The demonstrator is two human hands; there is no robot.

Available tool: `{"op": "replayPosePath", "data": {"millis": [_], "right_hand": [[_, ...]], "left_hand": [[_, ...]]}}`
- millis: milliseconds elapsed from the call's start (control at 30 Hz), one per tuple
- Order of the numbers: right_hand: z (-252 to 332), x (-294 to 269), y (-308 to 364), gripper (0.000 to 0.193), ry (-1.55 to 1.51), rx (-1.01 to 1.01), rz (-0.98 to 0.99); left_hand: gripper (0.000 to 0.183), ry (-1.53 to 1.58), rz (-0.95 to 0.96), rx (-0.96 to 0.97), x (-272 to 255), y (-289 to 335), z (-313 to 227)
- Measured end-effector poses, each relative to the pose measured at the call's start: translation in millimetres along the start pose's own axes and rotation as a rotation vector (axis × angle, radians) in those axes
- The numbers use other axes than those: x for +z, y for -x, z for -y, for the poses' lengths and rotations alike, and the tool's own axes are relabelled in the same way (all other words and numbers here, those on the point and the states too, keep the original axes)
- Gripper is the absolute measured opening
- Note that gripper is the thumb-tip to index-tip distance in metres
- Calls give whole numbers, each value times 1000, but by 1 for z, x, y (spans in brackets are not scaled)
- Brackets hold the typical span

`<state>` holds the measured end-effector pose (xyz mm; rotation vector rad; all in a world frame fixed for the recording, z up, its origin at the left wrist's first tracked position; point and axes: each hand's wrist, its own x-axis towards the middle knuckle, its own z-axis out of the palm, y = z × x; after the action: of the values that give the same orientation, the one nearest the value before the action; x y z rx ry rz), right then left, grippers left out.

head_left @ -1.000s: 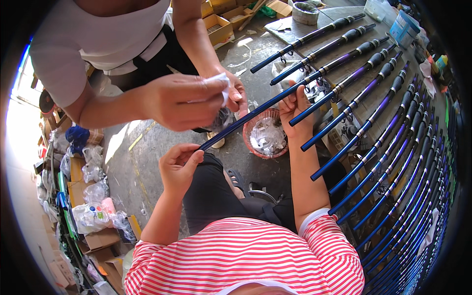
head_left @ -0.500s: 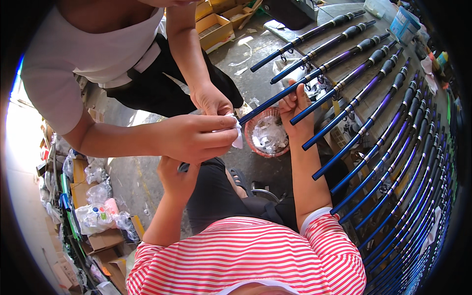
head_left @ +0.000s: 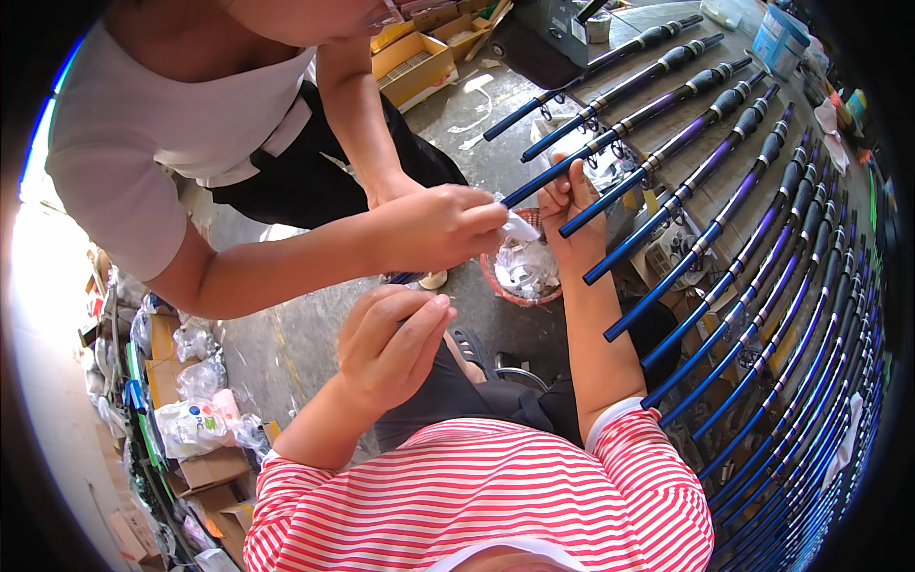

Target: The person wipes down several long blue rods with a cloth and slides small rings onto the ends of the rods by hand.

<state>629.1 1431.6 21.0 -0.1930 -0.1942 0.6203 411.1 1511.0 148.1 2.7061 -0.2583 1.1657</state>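
My right hand [head_left: 572,214] is closed round a dark blue fishing rod [head_left: 545,181], thumb pointing up beside it. A co-worker's hand [head_left: 457,224] presses a white cloth [head_left: 519,227] against the same rod; their other hand is partly hidden behind it. Past that hand, a short stretch of dark blue rod shows under the co-worker's forearm. Just below hangs my left hand [head_left: 391,343], apart from the rod, its fingers curled and fingertips together; whatever they may hold is hidden. To the right, several similar rods lie in a fanned row, blue ends toward me.
Beneath the hands stands a red basket [head_left: 491,276] with white scraps and clear plastic. A grey table [head_left: 658,124] carries the rods and a blue tub [head_left: 780,46]. Cardboard boxes [head_left: 412,67] are at the back; plastic bags [head_left: 195,424] and cartons crowd the left.
The co-worker's hand and white cloth have moved right along the rod. My left hand has come out from under their arm, toward me and right. My right hand stays nearly still.
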Motion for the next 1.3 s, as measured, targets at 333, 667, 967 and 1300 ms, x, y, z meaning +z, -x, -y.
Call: {"op": "replayPosePath", "data": {"millis": [333,667,967,1300], "right_hand": [[2,1,-1,26,-3,-12,-11],[-3,4,2,25,4,6,17],[-4,4,4,26,-21,7,-80],[-2,3,4,26,9,-3,25]], "left_hand": [[23,-69,-36,-58,-3,22,0],[16,-298,-87,-334,-22,67,19],[20,307,-24,-890,-7,90,30],[26,685,-67,-1075,2,79,34]]}}
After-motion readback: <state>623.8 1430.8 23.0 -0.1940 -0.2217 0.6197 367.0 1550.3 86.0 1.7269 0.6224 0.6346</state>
